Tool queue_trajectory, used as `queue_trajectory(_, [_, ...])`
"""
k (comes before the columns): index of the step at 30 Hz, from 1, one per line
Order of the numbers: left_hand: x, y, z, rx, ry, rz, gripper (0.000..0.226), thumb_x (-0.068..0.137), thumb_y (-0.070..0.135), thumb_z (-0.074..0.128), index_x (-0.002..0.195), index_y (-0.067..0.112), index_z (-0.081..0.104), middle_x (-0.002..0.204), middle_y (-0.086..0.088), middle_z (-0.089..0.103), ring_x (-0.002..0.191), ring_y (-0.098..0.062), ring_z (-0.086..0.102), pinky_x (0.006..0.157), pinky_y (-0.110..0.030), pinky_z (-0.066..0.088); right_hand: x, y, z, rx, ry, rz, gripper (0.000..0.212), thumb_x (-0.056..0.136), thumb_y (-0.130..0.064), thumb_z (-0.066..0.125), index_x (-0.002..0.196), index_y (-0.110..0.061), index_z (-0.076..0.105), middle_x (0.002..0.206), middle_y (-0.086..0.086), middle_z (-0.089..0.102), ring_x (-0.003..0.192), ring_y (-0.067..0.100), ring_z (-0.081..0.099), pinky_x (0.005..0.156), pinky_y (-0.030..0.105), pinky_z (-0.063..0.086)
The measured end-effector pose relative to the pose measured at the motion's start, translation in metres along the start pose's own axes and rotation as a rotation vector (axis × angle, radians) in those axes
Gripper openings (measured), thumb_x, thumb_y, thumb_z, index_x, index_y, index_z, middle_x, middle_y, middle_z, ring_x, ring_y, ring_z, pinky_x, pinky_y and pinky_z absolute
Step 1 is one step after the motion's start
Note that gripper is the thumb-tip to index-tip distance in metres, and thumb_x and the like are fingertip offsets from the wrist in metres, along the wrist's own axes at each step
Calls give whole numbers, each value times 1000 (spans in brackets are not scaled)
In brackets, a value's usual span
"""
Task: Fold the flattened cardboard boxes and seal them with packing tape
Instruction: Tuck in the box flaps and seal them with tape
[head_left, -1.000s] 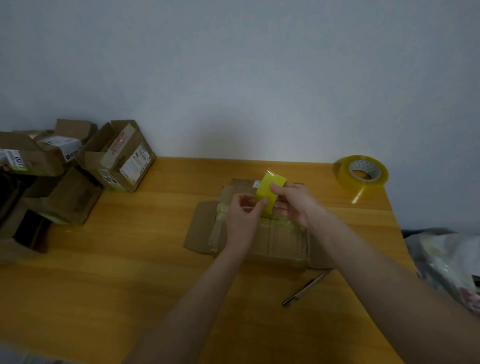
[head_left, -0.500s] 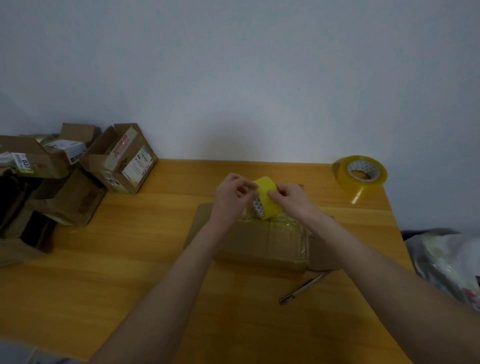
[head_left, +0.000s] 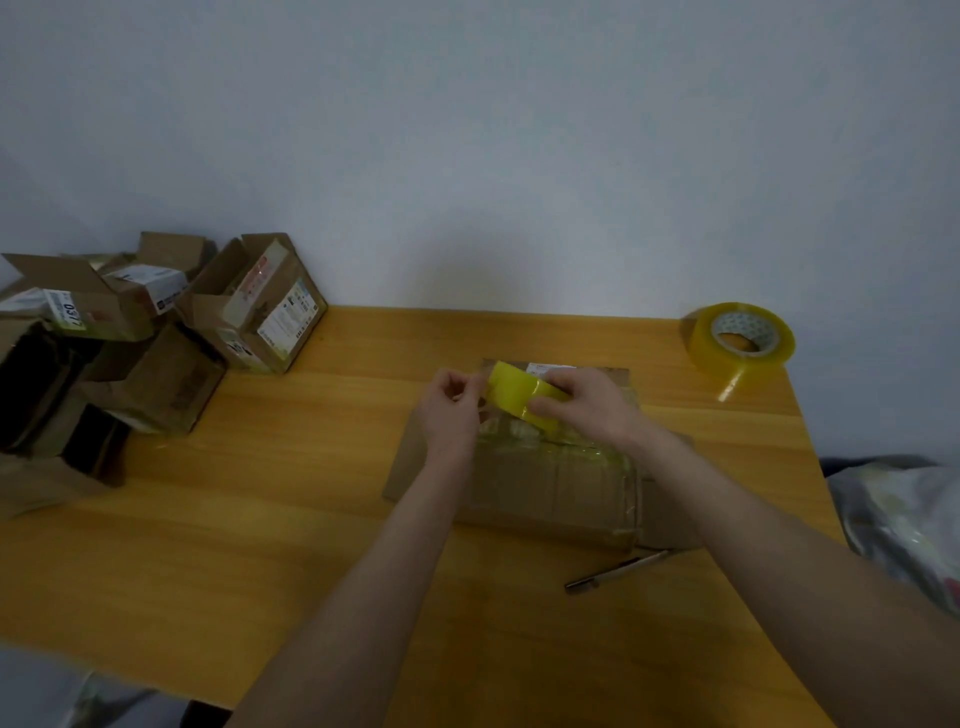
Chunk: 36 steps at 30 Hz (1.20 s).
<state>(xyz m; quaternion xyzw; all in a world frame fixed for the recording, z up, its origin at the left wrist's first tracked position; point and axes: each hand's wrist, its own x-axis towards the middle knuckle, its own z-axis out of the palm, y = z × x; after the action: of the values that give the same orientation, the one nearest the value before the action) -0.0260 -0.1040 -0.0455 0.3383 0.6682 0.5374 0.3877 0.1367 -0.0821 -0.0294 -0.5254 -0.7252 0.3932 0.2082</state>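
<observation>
Gripping the small tape roll (head_left: 511, 387) from above, our right hand (head_left: 589, 413) has its fingers curled over the yellow band. Our left hand (head_left: 449, 413) is at the left edge of the same roll, with the fingers bent and the fingertips pressed together there in a pinch. We cannot tell whether they hold a loose end of tape or only the rim, because it is too small to see. The roll is tilted and is held over the far half of the cardboard box (head_left: 550, 488).

In the head view, which is the only one, the box lies flat in the middle of the wooden table (head_left: 234, 545). One flap is open to the left, and shiny strips of tape run across the top. A white label shows at its far edge, behind the roll. A pen (head_left: 613, 571) lies on the table just beside the near right corner of the box. A larger tape roll (head_left: 740, 340) sits at the far right corner of the table, well apart from the hands, and a short end of tape hangs from it. At the far left there is a pile of used boxes (head_left: 244, 317) with shipping labels, some of them open. Beyond the right edge of the table we see a crumpled plastic bag (head_left: 904, 519). Behind everything is a plain pale wall (head_left: 467, 130).
</observation>
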Motion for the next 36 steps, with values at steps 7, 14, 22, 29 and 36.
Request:
queue_trajectory(7, [-3,-24,2,-211,27,-292,23,96,15,55,74,13,51,78,-4,54,76,-13,55,77,-34,54,17,-19,2,-91,38,-2,16,90,-34,64,91,-18,65,85,-4,58,81,13,52,64,27,37])
queue_trajectory(14, [-5,-29,3,-173,37,-295,24,97,13,53,73,11,49,75,-3,49,70,-11,50,60,-19,50,22,-38,4,-165,24,64,43,97,-36,52,65,-9,52,55,0,38,50,12,33,47,24,23])
queue_trajectory(22, [-7,-37,4,-102,78,-241,23,93,13,58,71,15,53,71,-1,53,70,-15,50,72,-35,47,-16,-6,7,-80,-128,37,47,89,-44,63,130,-26,52,111,-13,53,99,8,51,85,26,46])
queue_trajectory(29, [1,-33,-11,-120,166,-242,19,95,12,55,76,13,53,74,-1,55,68,-16,52,60,-27,48,-8,-5,-1,-132,-120,-19,54,87,-50,61,137,-37,44,129,-2,54,107,16,52,85,29,49])
queue_trajectory(36, [20,-45,-37,-41,330,-275,12,96,16,55,86,8,55,82,-7,57,77,-22,52,74,-37,49,10,-32,10,-519,-123,-23,69,78,-74,52,136,-38,42,125,-3,60,105,22,59,86,38,51])
